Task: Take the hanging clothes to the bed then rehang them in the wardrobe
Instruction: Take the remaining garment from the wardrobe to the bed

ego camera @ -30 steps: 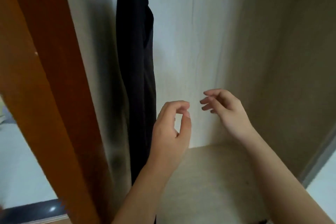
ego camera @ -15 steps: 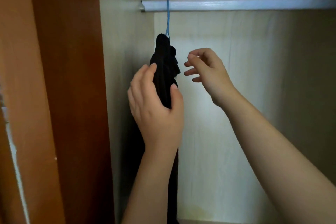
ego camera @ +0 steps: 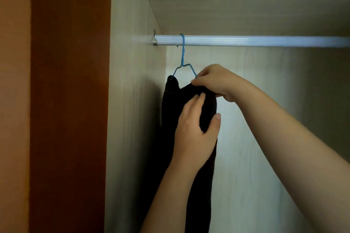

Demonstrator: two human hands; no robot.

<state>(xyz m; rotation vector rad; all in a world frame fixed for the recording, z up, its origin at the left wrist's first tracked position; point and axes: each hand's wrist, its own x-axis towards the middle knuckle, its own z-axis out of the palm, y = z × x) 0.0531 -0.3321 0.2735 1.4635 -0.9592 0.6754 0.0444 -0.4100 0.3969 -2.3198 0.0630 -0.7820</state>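
Note:
A black garment [ego camera: 171, 104] hangs on a thin blue wire hanger [ego camera: 182, 56] hooked over the silver rail [ego camera: 246, 41] at the wardrobe's left end. My left hand [ego camera: 195, 128] holds the garment's upper part from the front, thumb on its right edge. My right hand [ego camera: 216, 83] pinches the top of the garment at the hanger's right shoulder. The garment's lower part runs down behind my left forearm and out of view.
The wardrobe's pale left wall [ego camera: 130, 119] stands close beside the garment. A brown wooden door panel [ego camera: 70, 100] fills the left of the view. The rail runs bare to the right, with the pale back wall [ego camera: 284, 100] behind it.
The view has tilted up from the wardrobe floor to the rail. Both hands rose and took hold of the black garment; the right hand, free half a second ago, now pinches its top.

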